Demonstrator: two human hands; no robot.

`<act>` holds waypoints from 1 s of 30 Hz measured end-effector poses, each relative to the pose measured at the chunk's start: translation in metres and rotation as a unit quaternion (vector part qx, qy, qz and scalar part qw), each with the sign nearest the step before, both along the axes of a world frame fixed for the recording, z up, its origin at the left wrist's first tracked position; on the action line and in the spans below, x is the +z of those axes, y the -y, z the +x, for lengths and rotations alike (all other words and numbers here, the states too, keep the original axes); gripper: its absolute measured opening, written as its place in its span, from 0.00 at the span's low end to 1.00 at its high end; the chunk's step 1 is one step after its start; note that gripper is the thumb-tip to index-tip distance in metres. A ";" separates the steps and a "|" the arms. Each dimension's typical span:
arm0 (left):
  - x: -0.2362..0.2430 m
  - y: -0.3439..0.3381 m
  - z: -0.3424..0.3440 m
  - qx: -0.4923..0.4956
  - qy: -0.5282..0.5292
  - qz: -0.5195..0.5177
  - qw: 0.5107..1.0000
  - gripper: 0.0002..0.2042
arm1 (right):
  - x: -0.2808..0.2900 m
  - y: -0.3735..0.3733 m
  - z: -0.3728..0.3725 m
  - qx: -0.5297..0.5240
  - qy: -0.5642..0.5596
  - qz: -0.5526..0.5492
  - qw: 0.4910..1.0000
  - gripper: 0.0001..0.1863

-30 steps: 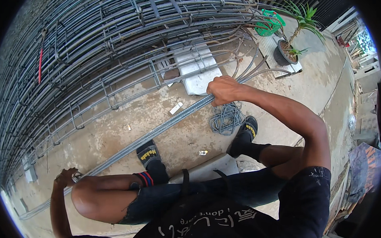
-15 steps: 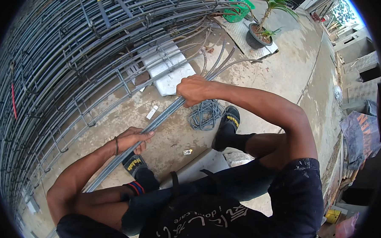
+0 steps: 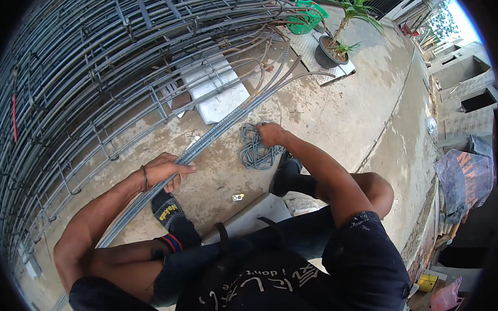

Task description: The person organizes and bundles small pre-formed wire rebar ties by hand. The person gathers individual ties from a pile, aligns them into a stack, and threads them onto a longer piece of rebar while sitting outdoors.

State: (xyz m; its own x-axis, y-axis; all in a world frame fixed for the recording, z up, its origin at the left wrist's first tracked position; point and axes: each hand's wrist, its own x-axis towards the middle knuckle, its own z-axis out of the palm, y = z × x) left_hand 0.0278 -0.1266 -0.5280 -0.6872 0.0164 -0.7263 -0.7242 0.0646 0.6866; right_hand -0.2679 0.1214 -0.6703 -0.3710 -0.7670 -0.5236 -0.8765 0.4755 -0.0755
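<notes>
A bundle of long ribbed steel rebars slants from the lower left up to the right, its far ends curving outward. My left hand is closed around the bundle near its middle, thumb lying across the top. Just right of the bars, a heap of bent steel stirrups lies on the concrete between my feet. My right hand is on the upper right edge of that heap, fingers curled onto a stirrup; the fingertips are partly hidden.
Stacked rebar cages fill the left and upper left. A white slab lies under their edge. Farther off are a green basket and a potted plant. A small tag-like piece is on the floor near my left shoe.
My right hand has let go of the rebars and moved down to the stirrup heap. The bundle now lies a little lower at its far end. My left hand still holds it.
</notes>
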 end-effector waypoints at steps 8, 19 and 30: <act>-0.008 -0.003 0.008 -0.013 0.000 0.000 1.000 0.20 | 0.020 -0.014 0.025 0.075 -0.011 0.040 0.996 0.29; -0.013 -0.006 -0.001 -0.020 0.013 -0.018 1.000 0.20 | 0.179 -0.048 -0.024 0.030 -0.001 -0.027 0.999 0.24; -0.018 -0.008 0.000 -0.021 0.029 -0.012 0.999 0.20 | 0.257 -0.092 0.003 -0.299 0.433 -0.164 0.834 0.28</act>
State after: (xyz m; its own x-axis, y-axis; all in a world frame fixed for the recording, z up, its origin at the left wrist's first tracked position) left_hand 0.0276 -0.1185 -0.5462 -0.6434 0.0257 -0.7651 -0.7588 0.1112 0.6418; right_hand -0.2652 0.2132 -0.4129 -0.3296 -0.7346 -0.5931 -0.0386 0.6382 -0.7689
